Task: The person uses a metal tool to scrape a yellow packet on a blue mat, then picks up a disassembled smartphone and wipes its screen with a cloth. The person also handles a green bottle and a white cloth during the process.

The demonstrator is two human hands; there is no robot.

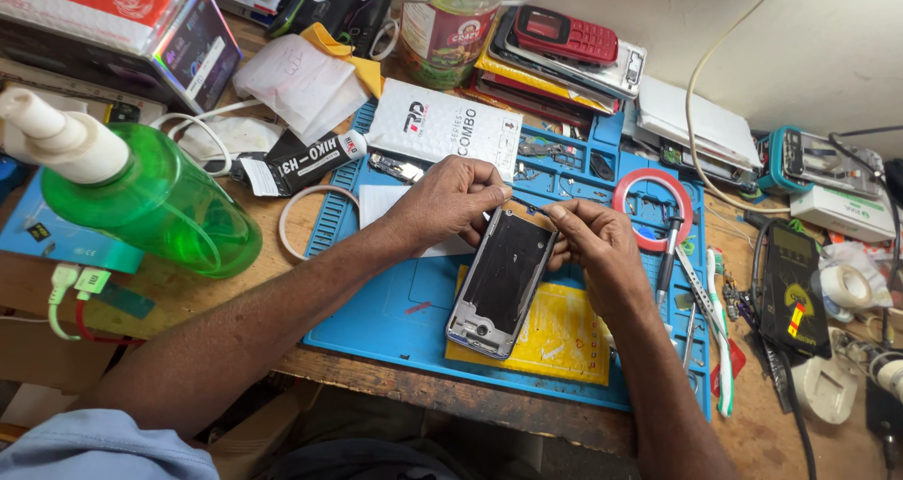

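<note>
Cluttered around me, the blue work mat [395, 320] held a phone frame [503, 283]; my left hand [450, 201] gripped its top edge while my right hand [593, 245] pinched a thin tool there.

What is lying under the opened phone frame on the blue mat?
Under the phone frame lies a yellow sheet on the blue mat. The part of the sheet beneath the frame is covered and cannot be seen.

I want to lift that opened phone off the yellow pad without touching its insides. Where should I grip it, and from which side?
Probably by the two long metal edges of the phone frame, near its lower, camera-hole end. Come from the near side: that end lies free on the yellow pad, while the left hand and right hand crowd the far end. The open face points up, so pinch the rims only.
</note>
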